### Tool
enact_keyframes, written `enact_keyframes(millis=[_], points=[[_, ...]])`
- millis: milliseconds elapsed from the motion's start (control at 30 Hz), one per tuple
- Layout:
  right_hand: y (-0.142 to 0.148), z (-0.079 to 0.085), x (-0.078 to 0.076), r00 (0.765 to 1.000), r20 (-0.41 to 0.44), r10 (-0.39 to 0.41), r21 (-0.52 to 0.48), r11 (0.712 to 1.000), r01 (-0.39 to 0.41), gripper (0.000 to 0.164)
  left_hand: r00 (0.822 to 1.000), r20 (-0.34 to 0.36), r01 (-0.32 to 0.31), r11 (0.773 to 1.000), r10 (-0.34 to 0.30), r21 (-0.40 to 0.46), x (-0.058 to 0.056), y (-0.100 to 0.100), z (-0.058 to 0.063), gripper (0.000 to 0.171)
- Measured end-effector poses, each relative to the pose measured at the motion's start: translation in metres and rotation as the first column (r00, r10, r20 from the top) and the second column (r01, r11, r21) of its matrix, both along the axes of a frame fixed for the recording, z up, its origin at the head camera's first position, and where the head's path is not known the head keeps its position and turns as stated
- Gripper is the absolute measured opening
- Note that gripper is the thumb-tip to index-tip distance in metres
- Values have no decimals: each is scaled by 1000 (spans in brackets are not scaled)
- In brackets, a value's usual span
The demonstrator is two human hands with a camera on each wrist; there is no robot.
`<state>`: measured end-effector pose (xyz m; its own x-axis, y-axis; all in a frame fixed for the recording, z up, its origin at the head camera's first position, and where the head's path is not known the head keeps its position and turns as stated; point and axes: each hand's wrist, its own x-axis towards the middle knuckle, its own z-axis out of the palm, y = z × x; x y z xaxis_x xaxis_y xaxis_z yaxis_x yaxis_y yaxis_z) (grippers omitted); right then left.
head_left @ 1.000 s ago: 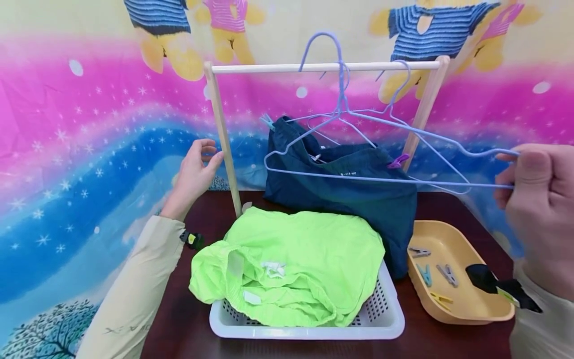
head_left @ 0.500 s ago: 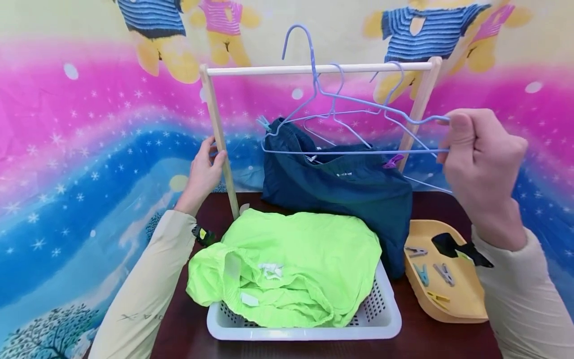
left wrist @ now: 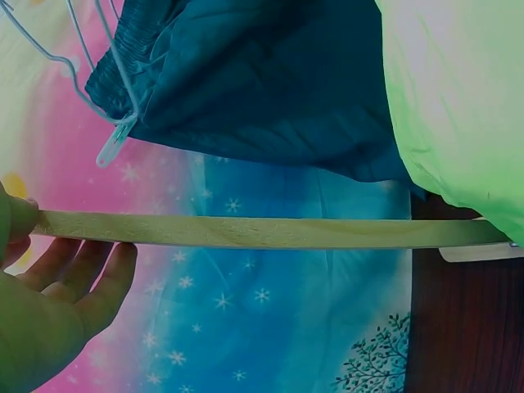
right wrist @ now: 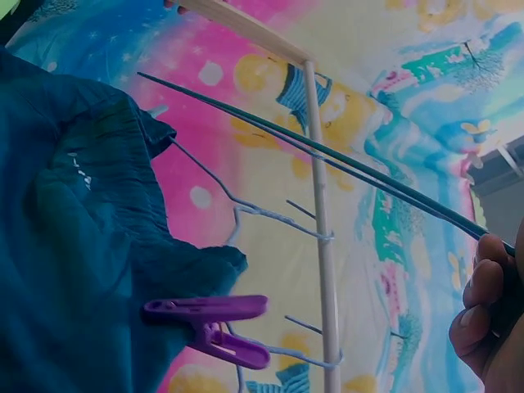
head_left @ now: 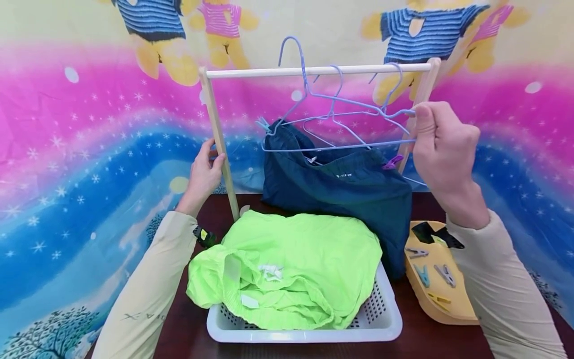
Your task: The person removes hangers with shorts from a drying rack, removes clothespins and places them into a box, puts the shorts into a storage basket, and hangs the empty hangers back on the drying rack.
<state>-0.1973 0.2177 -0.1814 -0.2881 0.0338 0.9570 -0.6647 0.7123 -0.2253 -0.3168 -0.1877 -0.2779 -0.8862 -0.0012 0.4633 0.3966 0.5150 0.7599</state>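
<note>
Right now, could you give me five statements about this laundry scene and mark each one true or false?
1. The right hand holds a hanger. True.
2. The green garment hangs from the rail. False: the green garment lies in the white basket, spilling over its edge.
3. A purple clothespin is on the blue garment. True.
4. The yellow tray contains clothespins. True.
5. The left hand is inside the yellow tray. False: the left hand touches the wooden post.
</note>
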Motion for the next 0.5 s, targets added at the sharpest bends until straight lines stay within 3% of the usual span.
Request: enact_keyframes(millis=[500], points=[[-12, -20, 0, 999, 36, 11, 96, 995, -14, 17, 1000, 9, -7, 1000, 6, 6, -2, -1, 0, 49]])
